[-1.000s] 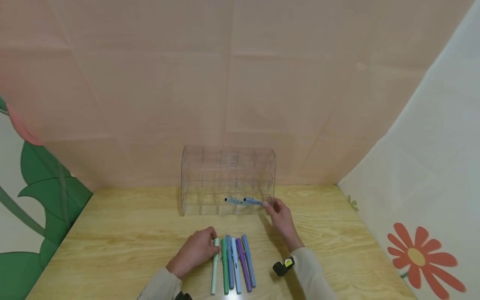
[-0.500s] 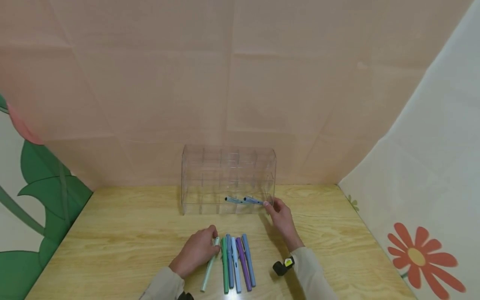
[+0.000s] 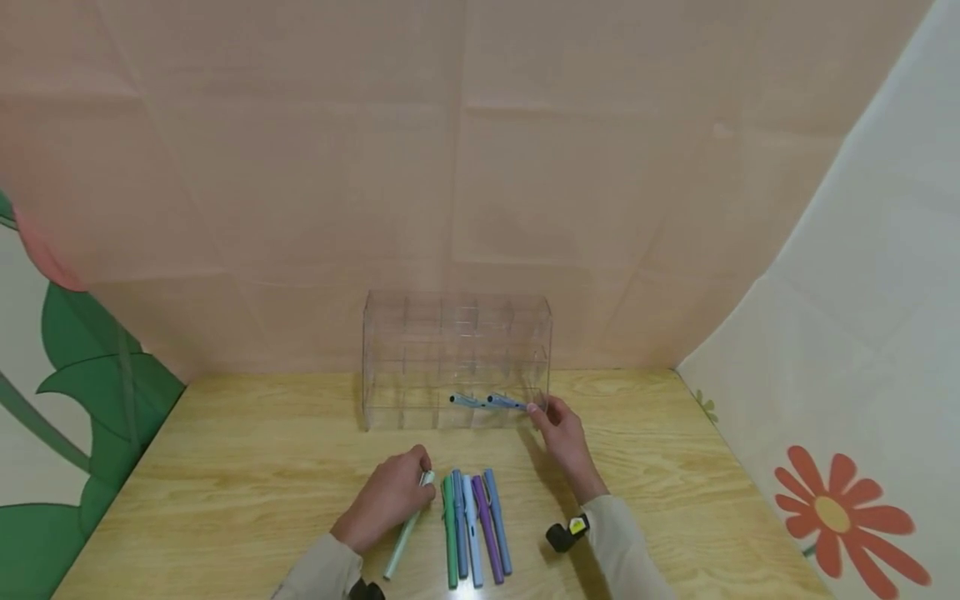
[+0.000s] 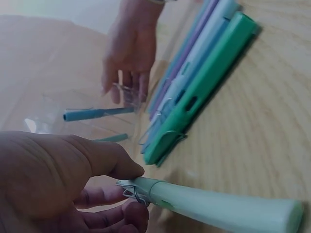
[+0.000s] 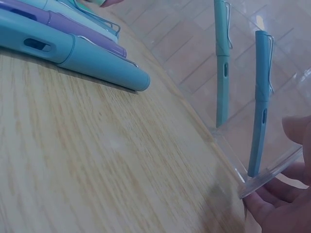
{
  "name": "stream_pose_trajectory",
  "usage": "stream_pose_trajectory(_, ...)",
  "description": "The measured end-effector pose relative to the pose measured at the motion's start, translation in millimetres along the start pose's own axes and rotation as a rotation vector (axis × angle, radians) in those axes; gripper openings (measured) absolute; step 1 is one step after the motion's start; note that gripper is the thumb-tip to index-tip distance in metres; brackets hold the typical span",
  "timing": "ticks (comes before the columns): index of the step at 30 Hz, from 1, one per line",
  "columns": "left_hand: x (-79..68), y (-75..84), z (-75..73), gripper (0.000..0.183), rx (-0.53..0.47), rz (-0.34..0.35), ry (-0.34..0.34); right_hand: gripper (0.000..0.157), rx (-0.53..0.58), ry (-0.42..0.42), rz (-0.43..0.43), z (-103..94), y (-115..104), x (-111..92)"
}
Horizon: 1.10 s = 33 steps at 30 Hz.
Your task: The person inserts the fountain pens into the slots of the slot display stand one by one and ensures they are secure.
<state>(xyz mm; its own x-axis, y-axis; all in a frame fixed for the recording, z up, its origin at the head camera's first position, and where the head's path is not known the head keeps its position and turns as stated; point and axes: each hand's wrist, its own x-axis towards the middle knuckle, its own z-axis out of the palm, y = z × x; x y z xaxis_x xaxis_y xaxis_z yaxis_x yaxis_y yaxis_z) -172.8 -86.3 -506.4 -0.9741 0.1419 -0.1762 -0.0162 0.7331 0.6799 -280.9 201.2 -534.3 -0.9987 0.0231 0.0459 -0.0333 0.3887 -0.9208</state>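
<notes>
My left hand pinches a mint-green pen by its clip end, between thumb and fingers. In the left wrist view, that pen slants low over the wood, its other end away from the hand. At the back stands a clear pen holder with several compartments. My right hand grips its lower right edge; in the right wrist view the thumb and fingers lie on either side of the clear wall. A blue-green pen and a blue pen stand inside the holder, clips up.
Right of the left hand, several pens lie side by side: a green pen, a light blue pen, a purple pen and darker blue ones. A peach cloth hangs behind the wooden table.
The left hand has drawn the mint-green pen leftward, away from the row, and the pen's lower end has swung left. The right hand and the holder have stayed put.
</notes>
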Motion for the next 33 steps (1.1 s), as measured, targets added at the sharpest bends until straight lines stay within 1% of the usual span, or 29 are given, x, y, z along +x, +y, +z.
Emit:
stream_pose_trajectory(6, 0.3, 0.5, -9.9, 0.022, -0.072, 0.005, 0.001, 0.052, 0.009, -0.008, 0.011, 0.3, 1.0, 2.4)
stream_pose_trajectory(12, -2.1, 4.4, -21.9, 0.024, -0.109, 0.014, 0.017, 0.052, 0.012, -0.011, 0.024, 0.6, 1.4, 2.1)
stream_pose_trajectory(18, -4.2, 7.3, -29.9, 0.022, -0.14, -0.011, 0.002, 0.052, 0.005, -0.003, 0.019, 0.7, 1.0, 1.4)
stream_pose_trajectory(24, -5.5, 6.3, -34.8, 0.013, -0.157, 0.027, 0.039, 0.054, 0.019, -0.013, 0.03, 0.2, 1.7, 2.7)
stream_pose_trajectory(28, -6.7, 7.7, -38.6, 0.014, -0.165, 0.044, 0.062, 0.054, 0.025, -0.024, 0.041, -0.2, 2.9, 2.7)
stream_pose_trajectory(33, -6.2, 9.4, -42.2, 0.019, -0.177, 0.043, 0.089, 0.053, 0.028, -0.023, 0.047, -0.2, 2.5, 2.0)
